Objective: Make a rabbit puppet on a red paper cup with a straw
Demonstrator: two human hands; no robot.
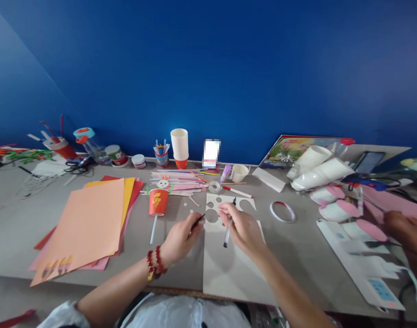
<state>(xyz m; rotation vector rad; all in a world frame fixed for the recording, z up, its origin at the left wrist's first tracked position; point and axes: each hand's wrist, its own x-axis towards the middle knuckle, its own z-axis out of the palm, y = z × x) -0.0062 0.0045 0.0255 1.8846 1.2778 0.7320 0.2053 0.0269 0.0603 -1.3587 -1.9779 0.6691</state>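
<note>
My left hand (182,239), with red bead bracelets at its wrist, is closed in a pinch on a thin dark pointed piece (198,221) whose kind I cannot make out. My right hand (241,230) grips a clear-barrelled pen (228,234), which slants between the fingers with a dark end pointing at me. Both hands are over or beside a white sheet (225,269). Beyond the fingers lies white paper with round holes cut in it (225,200). To the left, an orange paper cup (158,203) with a rabbit face and green arms stands near a straw (154,229).
Coloured paper sheets (88,218) are stacked at left. Straws (177,180), clear tape (214,187), a red marker (238,192) and a white tape ring (282,212) lie around. Another person's hand (404,228) is at far right beside pink-ended cups (340,210) and a power strip (362,269).
</note>
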